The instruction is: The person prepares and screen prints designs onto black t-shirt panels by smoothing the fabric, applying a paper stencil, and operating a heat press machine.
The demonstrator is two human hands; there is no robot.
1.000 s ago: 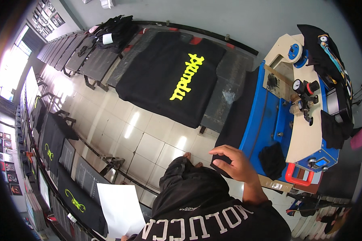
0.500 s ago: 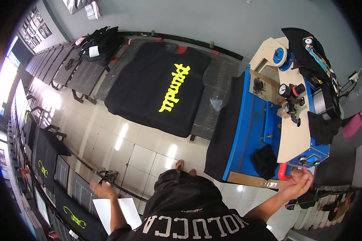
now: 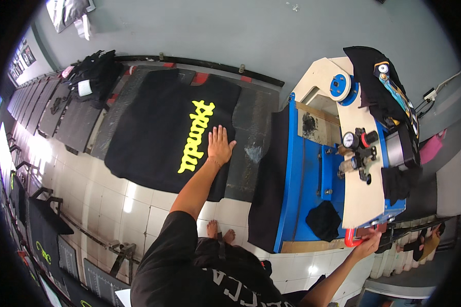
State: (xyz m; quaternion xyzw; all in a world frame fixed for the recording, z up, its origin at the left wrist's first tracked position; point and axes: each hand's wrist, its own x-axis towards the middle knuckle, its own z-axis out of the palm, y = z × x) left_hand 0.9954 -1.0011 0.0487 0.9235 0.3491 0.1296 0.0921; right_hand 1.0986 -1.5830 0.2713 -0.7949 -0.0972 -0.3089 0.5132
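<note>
My left hand (image 3: 219, 147) lies flat, palm down and fingers spread, on a black fabric piece (image 3: 143, 128). Its fingertips reach the right edge of the yellow-green lettering (image 3: 197, 137) printed there. The fabric rests on a dark worktable board (image 3: 248, 146). At the lower right, my right hand (image 3: 366, 246) is closed at the red handle (image 3: 349, 238) of a blue and cream press machine (image 3: 363, 197); the fingers partly cover the handle.
Black cloth (image 3: 269, 174) hangs over the press's left side, and a small black cloth (image 3: 323, 221) lies on its blue bed. Pressure gauges (image 3: 349, 140) stand on the machine. Dark garments (image 3: 95, 77) are heaped at the back left. A metal rack (image 3: 122, 249) stands behind at lower left.
My left hand has swung from the lower left, beside white paper, forward onto the printed fabric. My right hand has lowered at the red handle. The view has shifted, moving the scene leftward.
</note>
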